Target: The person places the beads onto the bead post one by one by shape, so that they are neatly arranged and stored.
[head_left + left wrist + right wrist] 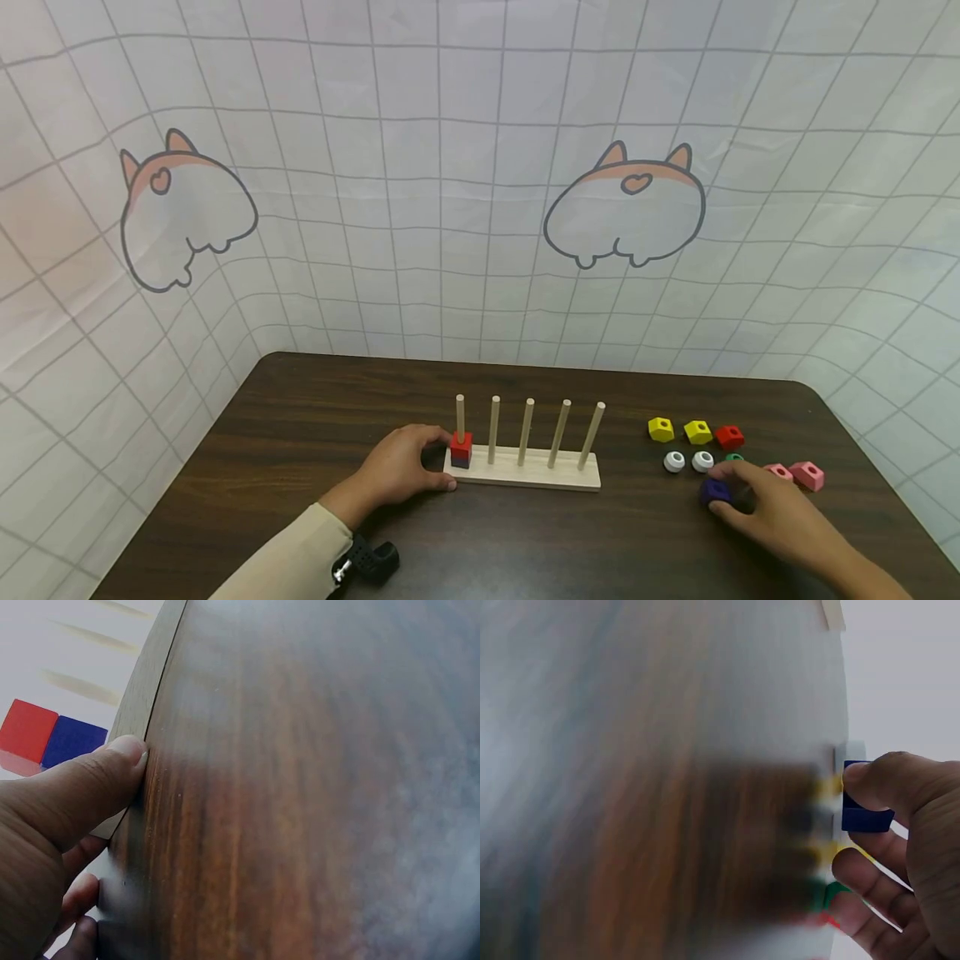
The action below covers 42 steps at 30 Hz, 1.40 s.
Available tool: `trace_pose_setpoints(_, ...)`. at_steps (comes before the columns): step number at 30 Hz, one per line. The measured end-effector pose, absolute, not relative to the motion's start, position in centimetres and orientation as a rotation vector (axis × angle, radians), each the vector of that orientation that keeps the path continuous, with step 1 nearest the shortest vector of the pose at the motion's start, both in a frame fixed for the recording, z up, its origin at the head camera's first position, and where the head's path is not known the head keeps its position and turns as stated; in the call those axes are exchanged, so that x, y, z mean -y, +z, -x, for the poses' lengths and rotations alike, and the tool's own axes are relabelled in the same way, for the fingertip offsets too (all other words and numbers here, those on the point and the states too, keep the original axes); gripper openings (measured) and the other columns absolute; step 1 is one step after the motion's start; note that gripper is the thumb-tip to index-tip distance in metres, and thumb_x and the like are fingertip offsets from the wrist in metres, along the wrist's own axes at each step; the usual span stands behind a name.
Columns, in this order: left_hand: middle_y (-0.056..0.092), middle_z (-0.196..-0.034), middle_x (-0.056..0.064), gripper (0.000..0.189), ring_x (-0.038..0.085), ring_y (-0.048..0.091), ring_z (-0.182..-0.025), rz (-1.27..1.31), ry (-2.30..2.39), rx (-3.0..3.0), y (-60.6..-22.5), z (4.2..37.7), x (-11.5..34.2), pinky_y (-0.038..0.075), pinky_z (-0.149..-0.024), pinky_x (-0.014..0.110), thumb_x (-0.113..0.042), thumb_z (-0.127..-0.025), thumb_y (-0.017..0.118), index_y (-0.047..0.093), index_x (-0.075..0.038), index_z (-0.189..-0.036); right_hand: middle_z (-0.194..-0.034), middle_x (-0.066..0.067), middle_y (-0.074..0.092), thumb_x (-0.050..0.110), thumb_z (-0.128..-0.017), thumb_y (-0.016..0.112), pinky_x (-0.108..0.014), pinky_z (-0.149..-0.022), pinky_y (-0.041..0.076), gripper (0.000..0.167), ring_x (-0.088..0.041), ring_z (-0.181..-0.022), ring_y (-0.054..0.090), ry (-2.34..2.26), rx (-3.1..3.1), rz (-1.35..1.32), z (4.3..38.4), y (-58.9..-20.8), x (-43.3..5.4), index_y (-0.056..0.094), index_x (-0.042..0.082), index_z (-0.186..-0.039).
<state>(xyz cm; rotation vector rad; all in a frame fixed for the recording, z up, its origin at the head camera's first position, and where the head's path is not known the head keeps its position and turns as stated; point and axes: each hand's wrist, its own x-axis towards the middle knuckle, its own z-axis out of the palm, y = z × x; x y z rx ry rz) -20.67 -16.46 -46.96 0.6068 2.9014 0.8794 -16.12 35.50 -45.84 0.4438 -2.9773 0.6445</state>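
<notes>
At lower centre, a pale wooden peg stand (536,473) lies lengthwise left to right, five pegs (526,433) pointing up; the left hand (397,467) grips its left end. At lower right, the right hand (780,510) pinches a flat-sided dark blue block (716,490), partly hidden.

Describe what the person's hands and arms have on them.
The left hand and right hand wear no gloves. A plain cream sleeve ends near the left wrist, where a black device with a silvery part sits. No sleeve shows on the right.
</notes>
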Motion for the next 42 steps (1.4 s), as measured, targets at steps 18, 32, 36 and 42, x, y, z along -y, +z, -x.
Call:
trace_pose_setpoints(18, 0.069, -0.122, 0.003, 0.054, 0.030, 0.061, -0.119, -0.594, 0.886, -2.897, -46.8, 20.2, 16.2, 0.049, -0.099, 0.052, -0.041, -0.075, 0.092, 0.072, -0.017, -0.119, -0.099, 0.011, 0.068, 0.019, -0.082, 0.088, -0.034, -0.069, 0.057, 0.034, -0.015, -0.085, 0.067, 0.615, 2.777, -0.685, 17.7, -41.9, -30.5, 0.069, 0.015, -0.111)
trace_pose_setpoints(32, 0.069, -0.122, 0.003, 0.055, 0.029, 0.062, -0.119, -0.584, 0.896, -2.890, -46.8, 20.4, 16.3, 0.049, -0.099, 0.052, -0.042, -0.075, 0.092, 0.072, -0.017, -0.120, -0.096, 0.013, 0.065, 0.021, -0.088, 0.084, -0.030, -0.067, 0.055, 0.033, -0.010, -0.084, 0.063, 0.670, 2.693, -0.757, 18.6, -37.1, -27.4, 0.066, 0.016, -0.116)
trace_pose_setpoints(36, 0.069, -0.122, 0.003, 0.055, 0.029, 0.062, -0.119, -0.587, 0.893, -2.895, -46.8, 20.5, 16.4, 0.049, -0.099, 0.052, -0.042, -0.075, 0.092, 0.072, -0.017, -0.120, -0.094, 0.013, 0.065, 0.020, -0.089, 0.083, -0.030, -0.068, 0.055, 0.033, -0.009, -0.083, 0.063, 0.689, 2.695, -0.769, 18.9, -36.1, -26.6, 0.066, 0.015, -0.117)
trace_pose_setpoints(42, 0.070, -0.120, 0.003, 0.054, 0.029, 0.062, -0.118, -0.599, 0.904, -2.898, -46.8, 20.6, 16.3, 0.049, -0.099, 0.052, -0.041, -0.074, 0.092, 0.072, -0.017, -0.119, -0.096, 0.014, 0.066, 0.020, -0.089, 0.083, -0.032, -0.073, 0.057, 0.032, -0.007, -0.085, 0.064, 0.698, 2.677, -0.810, 19.0, -35.1, -25.8, 0.067, 0.015, -0.117)
